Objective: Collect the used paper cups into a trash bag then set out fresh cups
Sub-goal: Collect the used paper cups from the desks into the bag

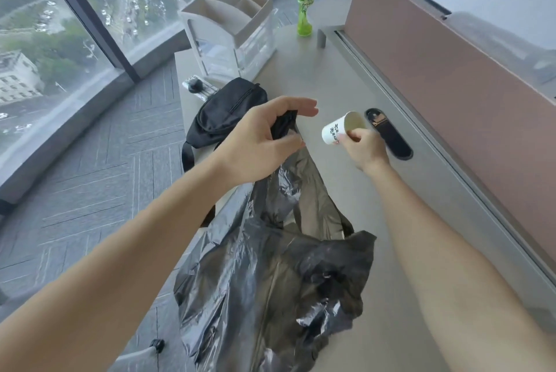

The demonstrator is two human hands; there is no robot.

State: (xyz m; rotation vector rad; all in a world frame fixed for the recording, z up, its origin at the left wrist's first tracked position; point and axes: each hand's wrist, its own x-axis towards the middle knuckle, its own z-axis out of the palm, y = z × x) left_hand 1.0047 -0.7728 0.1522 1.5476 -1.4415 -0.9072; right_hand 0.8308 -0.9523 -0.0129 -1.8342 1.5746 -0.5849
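A black plastic trash bag (pixel 270 266) lies crumpled along the grey desk (pixel 331 77). My left hand (pixel 258 143) pinches one of the bag's handles and lifts it off the desk, index finger stretched out. My right hand (pixel 365 147) grips a white paper cup (pixel 340 131) with dark printed characters at its rim. The cup is tilted, its open mouth turned up and to the right, just right of the raised handle. No other cups are in view.
A black waist pouch (pixel 222 113) lies behind my left hand. A white desk organizer (pixel 231 28) and a green drink bottle (pixel 305 4) stand further back. A black oval cable port (pixel 388 134) sits right of the cup, below a brown partition (pixel 451 70). Windows and carpet lie left.
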